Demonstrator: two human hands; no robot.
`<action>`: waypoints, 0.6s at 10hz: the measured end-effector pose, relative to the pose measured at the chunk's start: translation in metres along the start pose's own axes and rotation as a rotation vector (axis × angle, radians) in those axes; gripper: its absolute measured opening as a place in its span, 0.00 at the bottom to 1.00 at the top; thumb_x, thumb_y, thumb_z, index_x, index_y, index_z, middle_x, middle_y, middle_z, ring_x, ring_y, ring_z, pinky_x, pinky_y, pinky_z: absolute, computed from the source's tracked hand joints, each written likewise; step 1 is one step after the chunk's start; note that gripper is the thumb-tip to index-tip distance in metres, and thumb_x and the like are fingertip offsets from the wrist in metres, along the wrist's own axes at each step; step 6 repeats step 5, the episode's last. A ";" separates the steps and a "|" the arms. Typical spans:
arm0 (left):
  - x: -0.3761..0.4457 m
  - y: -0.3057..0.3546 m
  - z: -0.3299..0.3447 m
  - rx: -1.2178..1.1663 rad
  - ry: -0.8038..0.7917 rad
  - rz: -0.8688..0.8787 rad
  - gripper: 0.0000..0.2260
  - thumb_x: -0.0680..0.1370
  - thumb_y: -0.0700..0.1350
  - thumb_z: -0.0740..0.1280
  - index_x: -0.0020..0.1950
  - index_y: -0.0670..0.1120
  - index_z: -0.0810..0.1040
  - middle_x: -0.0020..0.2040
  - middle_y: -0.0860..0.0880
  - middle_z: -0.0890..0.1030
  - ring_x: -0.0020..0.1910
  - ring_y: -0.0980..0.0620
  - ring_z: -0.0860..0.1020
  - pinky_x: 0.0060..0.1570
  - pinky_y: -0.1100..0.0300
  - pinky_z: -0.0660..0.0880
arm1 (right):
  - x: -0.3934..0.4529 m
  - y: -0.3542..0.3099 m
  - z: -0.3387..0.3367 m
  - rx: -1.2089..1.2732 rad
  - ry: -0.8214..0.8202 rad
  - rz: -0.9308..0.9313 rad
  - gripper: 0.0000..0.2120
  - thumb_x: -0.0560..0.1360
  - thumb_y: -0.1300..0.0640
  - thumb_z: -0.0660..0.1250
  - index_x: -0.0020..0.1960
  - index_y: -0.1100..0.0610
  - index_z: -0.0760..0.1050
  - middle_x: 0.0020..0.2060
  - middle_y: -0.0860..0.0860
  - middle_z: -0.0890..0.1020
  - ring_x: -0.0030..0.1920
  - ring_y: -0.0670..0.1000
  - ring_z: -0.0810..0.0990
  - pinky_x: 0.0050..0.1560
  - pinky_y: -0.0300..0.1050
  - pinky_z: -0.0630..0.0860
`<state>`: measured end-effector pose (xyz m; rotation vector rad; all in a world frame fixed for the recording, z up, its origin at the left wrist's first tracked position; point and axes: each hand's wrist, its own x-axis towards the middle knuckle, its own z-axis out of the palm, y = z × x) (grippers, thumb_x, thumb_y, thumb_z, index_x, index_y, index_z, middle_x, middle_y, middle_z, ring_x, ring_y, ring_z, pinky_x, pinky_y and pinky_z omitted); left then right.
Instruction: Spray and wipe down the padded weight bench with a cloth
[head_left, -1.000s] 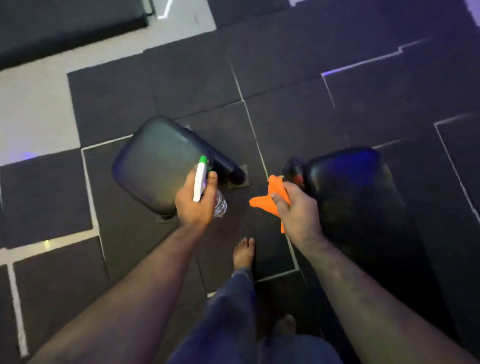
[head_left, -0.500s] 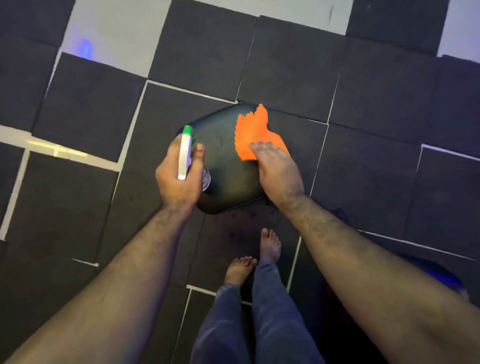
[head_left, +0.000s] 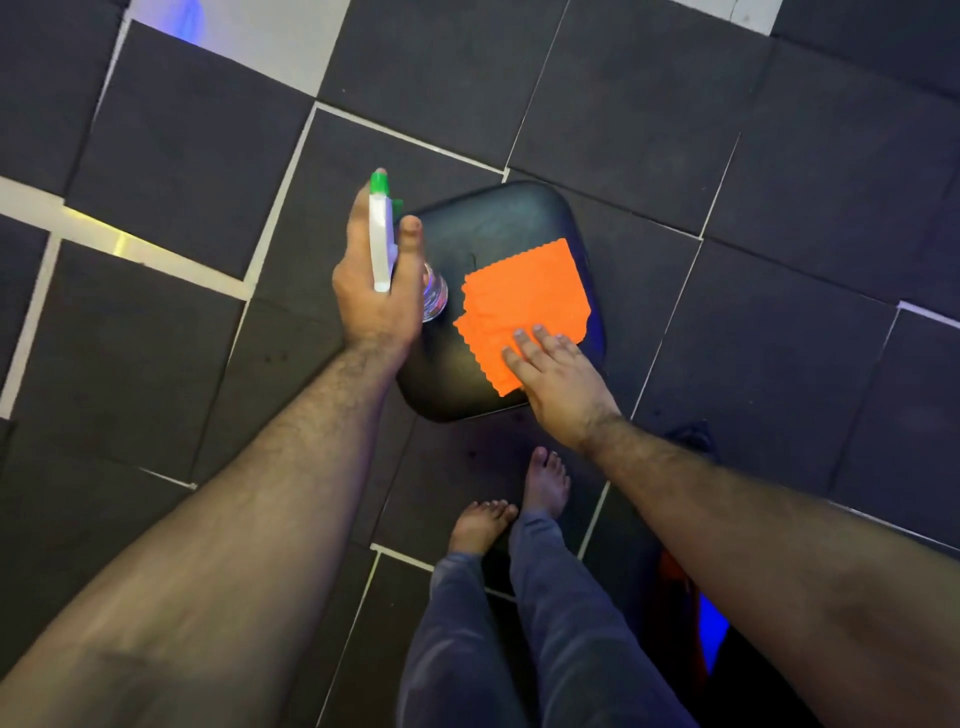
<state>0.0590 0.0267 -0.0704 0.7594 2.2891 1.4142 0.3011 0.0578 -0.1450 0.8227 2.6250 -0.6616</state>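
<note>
A black padded bench seat (head_left: 488, 223) lies below me, square with rounded corners. An orange cloth (head_left: 524, 301) with zigzag edges is spread flat on its right half. My right hand (head_left: 558, 376) presses flat on the cloth's near corner, fingers together. My left hand (head_left: 376, 280) grips a spray bottle (head_left: 382, 234) with a white head and green nozzle, held over the pad's left edge. The clear bottle body shows just under that hand.
Dark rubber floor tiles (head_left: 171, 145) with pale seams surround the pad. My bare feet (head_left: 511, 504) and blue trousers stand just in front of it. Another dark padded part with a blue glow (head_left: 711, 629) sits at lower right, under my right arm.
The view has swung from two pads onto the one pad. The cloth went from bunched in my right hand to laid flat on the pad, then slid toward me.
</note>
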 end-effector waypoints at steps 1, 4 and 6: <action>-0.004 -0.009 0.000 0.030 -0.044 -0.010 0.27 0.84 0.62 0.69 0.80 0.51 0.73 0.58 0.81 0.77 0.54 0.77 0.77 0.57 0.79 0.68 | 0.001 -0.002 -0.004 0.001 -0.012 0.023 0.29 0.84 0.61 0.61 0.84 0.53 0.60 0.85 0.55 0.58 0.85 0.60 0.54 0.84 0.57 0.49; -0.010 -0.031 -0.021 0.330 -0.402 -0.271 0.50 0.71 0.61 0.80 0.86 0.57 0.57 0.66 0.60 0.83 0.64 0.53 0.83 0.61 0.61 0.75 | -0.001 -0.017 -0.020 0.001 -0.070 0.108 0.32 0.83 0.51 0.64 0.85 0.51 0.57 0.86 0.55 0.56 0.85 0.59 0.55 0.84 0.56 0.50; -0.026 -0.028 -0.028 0.480 -0.431 -0.456 0.52 0.75 0.61 0.77 0.89 0.50 0.49 0.77 0.48 0.78 0.73 0.41 0.78 0.70 0.52 0.75 | -0.017 -0.022 -0.032 0.036 -0.047 0.206 0.33 0.83 0.48 0.65 0.85 0.52 0.58 0.85 0.57 0.57 0.84 0.59 0.58 0.84 0.56 0.53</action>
